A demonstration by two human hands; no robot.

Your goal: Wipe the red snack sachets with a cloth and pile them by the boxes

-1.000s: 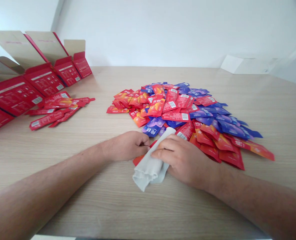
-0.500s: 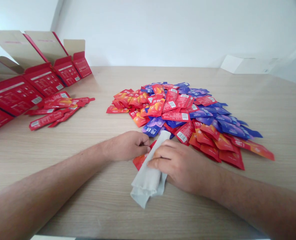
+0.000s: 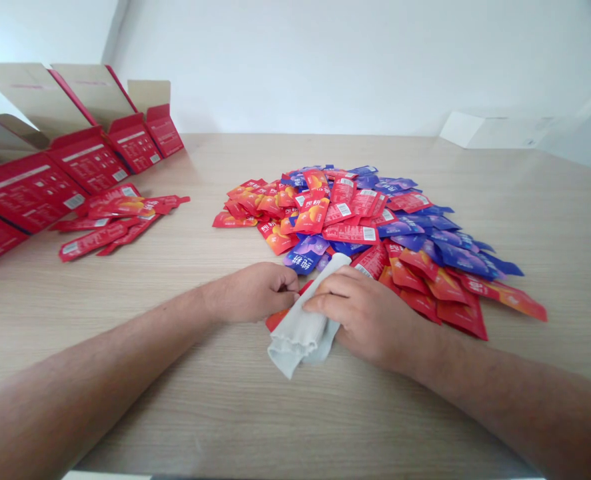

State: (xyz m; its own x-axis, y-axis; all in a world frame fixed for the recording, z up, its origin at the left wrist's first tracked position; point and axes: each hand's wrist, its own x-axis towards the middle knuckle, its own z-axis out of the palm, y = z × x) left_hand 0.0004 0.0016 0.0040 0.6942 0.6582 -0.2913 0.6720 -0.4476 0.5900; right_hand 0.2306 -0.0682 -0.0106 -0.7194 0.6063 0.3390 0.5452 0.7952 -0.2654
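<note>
My right hand (image 3: 360, 310) is closed round a folded white cloth (image 3: 305, 327), pressing it against a red sachet (image 3: 276, 320) on the table. That sachet is mostly covered by the cloth. My left hand (image 3: 258, 291), closed with thumb and fingers together, pinches the sachet's left edge. Just beyond both hands spreads a pile of sachets, red-orange ones (image 3: 311, 212) mixed with blue-purple ones (image 3: 305, 253). The cloth's far end overlaps the near edge of this pile.
Opened red cardboard boxes (image 3: 88, 160) stand in a row at the left, flaps up. Several red sachets (image 3: 120, 217) lie in front of them. A white box-like object (image 3: 495, 130) rests at the back right of the wooden table (image 3: 200, 413), against the wall.
The cloth has slid away from me and slightly to the right over the sachet, carried by my right hand. My left hand has stayed in place.
</note>
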